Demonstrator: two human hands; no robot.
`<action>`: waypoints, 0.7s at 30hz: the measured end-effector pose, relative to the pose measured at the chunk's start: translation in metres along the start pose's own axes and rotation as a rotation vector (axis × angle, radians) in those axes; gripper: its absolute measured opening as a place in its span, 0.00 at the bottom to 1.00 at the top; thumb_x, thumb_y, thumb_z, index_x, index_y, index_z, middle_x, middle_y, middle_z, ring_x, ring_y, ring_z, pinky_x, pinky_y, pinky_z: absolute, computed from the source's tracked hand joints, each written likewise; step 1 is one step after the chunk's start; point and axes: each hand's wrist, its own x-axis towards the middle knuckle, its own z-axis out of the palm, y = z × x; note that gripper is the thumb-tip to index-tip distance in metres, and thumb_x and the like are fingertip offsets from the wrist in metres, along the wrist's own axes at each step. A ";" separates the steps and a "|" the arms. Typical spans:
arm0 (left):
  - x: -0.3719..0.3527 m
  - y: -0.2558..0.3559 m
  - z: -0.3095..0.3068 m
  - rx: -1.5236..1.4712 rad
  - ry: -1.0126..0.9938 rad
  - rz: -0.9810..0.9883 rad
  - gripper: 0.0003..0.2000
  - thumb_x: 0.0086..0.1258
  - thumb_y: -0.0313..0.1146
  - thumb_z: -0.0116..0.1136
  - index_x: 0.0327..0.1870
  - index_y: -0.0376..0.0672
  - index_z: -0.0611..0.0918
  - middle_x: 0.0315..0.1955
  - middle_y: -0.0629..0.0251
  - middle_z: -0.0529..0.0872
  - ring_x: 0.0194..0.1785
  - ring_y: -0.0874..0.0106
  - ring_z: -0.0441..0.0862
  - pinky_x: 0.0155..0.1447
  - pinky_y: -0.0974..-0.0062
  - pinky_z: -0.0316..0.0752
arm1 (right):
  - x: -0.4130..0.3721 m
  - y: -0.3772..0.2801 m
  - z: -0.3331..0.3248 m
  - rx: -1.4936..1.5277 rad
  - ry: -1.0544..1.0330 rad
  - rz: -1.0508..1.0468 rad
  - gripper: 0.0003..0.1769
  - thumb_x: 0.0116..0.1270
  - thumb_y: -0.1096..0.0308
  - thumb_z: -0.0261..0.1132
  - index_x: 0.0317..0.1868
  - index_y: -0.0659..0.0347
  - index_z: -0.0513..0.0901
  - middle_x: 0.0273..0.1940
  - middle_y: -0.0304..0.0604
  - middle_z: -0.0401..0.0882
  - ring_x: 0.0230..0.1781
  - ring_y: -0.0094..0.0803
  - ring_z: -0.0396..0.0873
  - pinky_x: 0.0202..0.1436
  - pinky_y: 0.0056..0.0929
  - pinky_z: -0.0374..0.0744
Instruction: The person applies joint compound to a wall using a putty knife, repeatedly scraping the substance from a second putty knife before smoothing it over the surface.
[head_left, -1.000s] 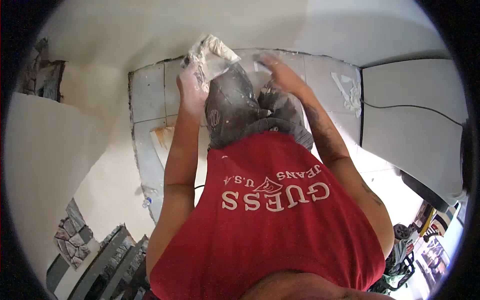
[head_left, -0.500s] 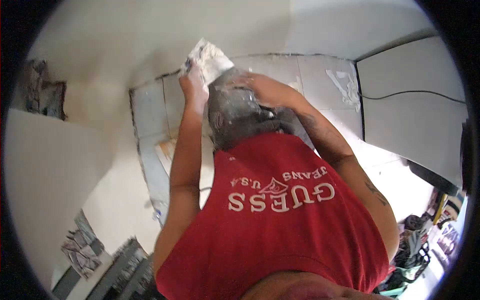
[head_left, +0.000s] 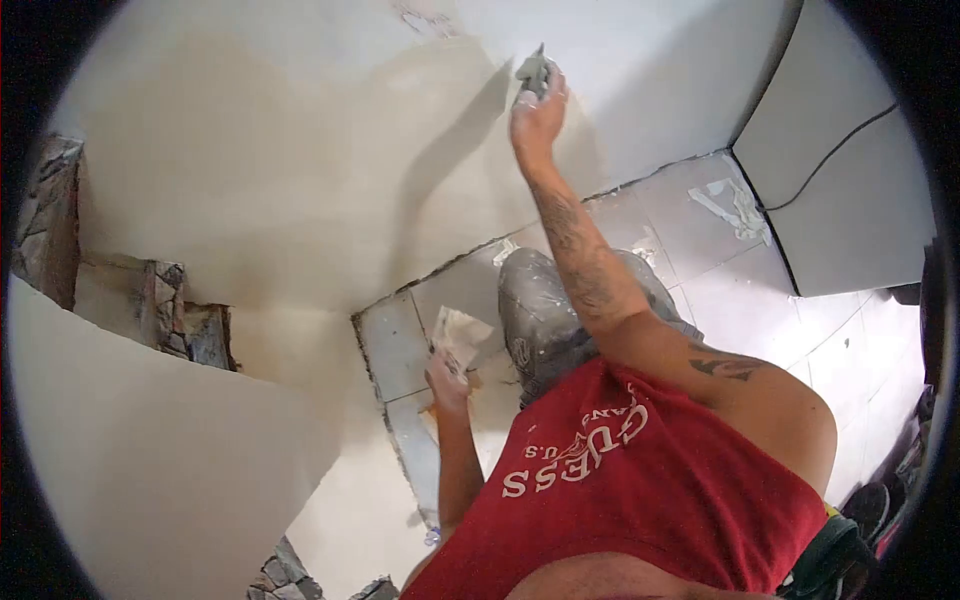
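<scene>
My left hand [head_left: 448, 380] is low on the left, fingers closed around the lower edge of a flat pale board [head_left: 462, 336] smeared with white putty. Up at the wall, my right hand [head_left: 541, 105] grips a small putty knife [head_left: 534, 72]; a greyish-white lump shows around its blade, close to the pale wall [head_left: 330, 150]. The fingers hide most of its handle. A rough patch [head_left: 425, 20] marks the wall above and to the left of it. My bent knees, in stained grey trousers [head_left: 545, 310], lie between the two hands.
Floor tiles [head_left: 700, 215] meet the wall along a dark, ragged gap. White scraps [head_left: 730, 212] lie on them beside a large light panel [head_left: 850, 150] crossed by a black cable [head_left: 835, 150]. Stone-faced steps [head_left: 165, 300] rise on the left, behind a curved pale surface [head_left: 150, 440].
My right hand has risen from near my knees to the wall with the putty knife. My left hand and its board have dropped lower, and the view has turned.
</scene>
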 end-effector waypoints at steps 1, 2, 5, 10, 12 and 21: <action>-0.010 0.000 -0.006 0.071 0.007 0.039 0.14 0.64 0.32 0.45 0.46 0.33 0.74 0.40 0.59 0.80 0.42 0.66 0.79 0.49 0.70 0.74 | -0.007 -0.009 0.014 -0.115 0.019 -0.050 0.30 0.47 0.77 0.55 0.55 0.67 0.63 0.50 0.56 0.67 0.53 0.50 0.66 0.62 0.45 0.58; -0.019 -0.002 -0.005 -0.222 0.119 -0.118 0.14 0.65 0.33 0.45 0.47 0.33 0.74 0.41 0.60 0.80 0.42 0.66 0.78 0.49 0.70 0.74 | -0.014 -0.019 0.029 -0.230 0.039 -0.100 0.31 0.47 0.75 0.56 0.56 0.67 0.62 0.52 0.57 0.66 0.55 0.51 0.64 0.64 0.46 0.54; -0.054 -0.018 -0.032 0.530 0.133 0.157 0.12 0.60 0.33 0.51 0.41 0.36 0.75 0.34 0.60 0.80 0.38 0.66 0.78 0.40 0.71 0.74 | -0.037 -0.051 0.086 -0.436 0.019 0.079 0.38 0.48 0.71 0.59 0.60 0.68 0.55 0.55 0.59 0.59 0.59 0.53 0.56 0.64 0.54 0.46; -0.054 -0.035 -0.043 -0.166 0.217 -0.095 0.16 0.62 0.38 0.49 0.45 0.37 0.73 0.39 0.58 0.78 0.41 0.63 0.77 0.39 0.68 0.74 | -0.090 -0.105 0.146 -0.471 -0.116 0.122 0.43 0.47 0.67 0.63 0.63 0.63 0.53 0.52 0.60 0.60 0.57 0.58 0.55 0.60 0.60 0.49; -0.054 -0.046 -0.053 0.340 0.193 0.082 0.15 0.59 0.37 0.53 0.40 0.35 0.73 0.33 0.56 0.77 0.35 0.65 0.76 0.34 0.68 0.72 | -0.115 -0.118 0.157 -0.434 -0.285 0.101 0.41 0.46 0.67 0.63 0.63 0.61 0.55 0.53 0.59 0.59 0.58 0.56 0.55 0.59 0.60 0.50; -0.035 0.007 0.001 -0.639 0.324 -0.408 0.13 0.63 0.30 0.44 0.46 0.34 0.70 0.40 0.56 0.77 0.40 0.64 0.78 0.43 0.67 0.76 | -0.104 -0.015 0.073 -0.304 0.014 -0.025 0.38 0.48 0.74 0.56 0.62 0.69 0.53 0.62 0.60 0.53 0.64 0.58 0.46 0.65 0.51 0.48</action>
